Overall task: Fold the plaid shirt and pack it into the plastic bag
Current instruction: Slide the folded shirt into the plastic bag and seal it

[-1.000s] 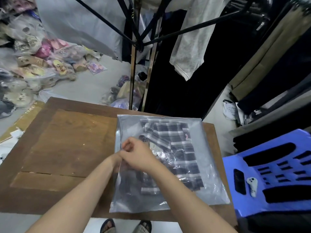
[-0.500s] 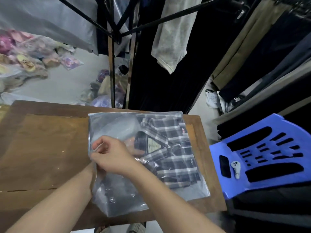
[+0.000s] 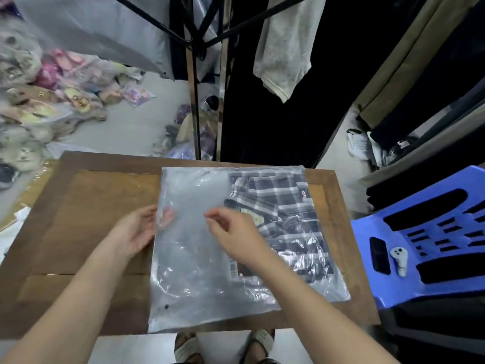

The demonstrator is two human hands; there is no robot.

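The translucent plastic bag (image 3: 199, 258) lies flat on the wooden table (image 3: 86, 219). The folded plaid shirt (image 3: 283, 211) is inside it, filling the bag's right half. My left hand (image 3: 133, 229) holds the bag's left edge, and its fingertips show through the plastic from beneath. My right hand (image 3: 233, 232) is over the middle of the bag with loosely curled fingers that hold nothing. Whether it touches the plastic I cannot tell.
A blue plastic chair (image 3: 430, 232) stands right of the table with a black phone (image 3: 379, 254) and a small white controller (image 3: 399, 260) on it. Hanging clothes and a black rack (image 3: 194, 43) are beyond the table. Bagged plush toys (image 3: 31, 106) pile at the left.
My hands were together at the bag's left edge and have come apart. The right hand moved right over the bag's middle, while the left stays at the edge.
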